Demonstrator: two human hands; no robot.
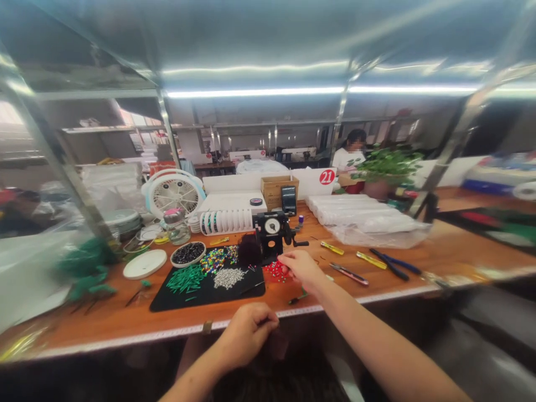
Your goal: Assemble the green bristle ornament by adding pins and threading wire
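Observation:
My right hand reaches over the table, thumb and fingers pinched together at the edge of a small pile of red beads. Whatever sits between those fingertips is too small to name. Lower down, in front of the table edge, my left hand is closed in a pinch, its contents hidden. A black hand-cranked machine with a round dial stands just behind the red beads. On a black mat lie green tubes, silvery pieces and mixed coloured beads.
Black pieces fill a white dish beside a white lid. A fan and glass jar stand behind. To the right are yellow-handled tools, a utility knife, pliers and plastic-wrapped rolls. Another person sits far back.

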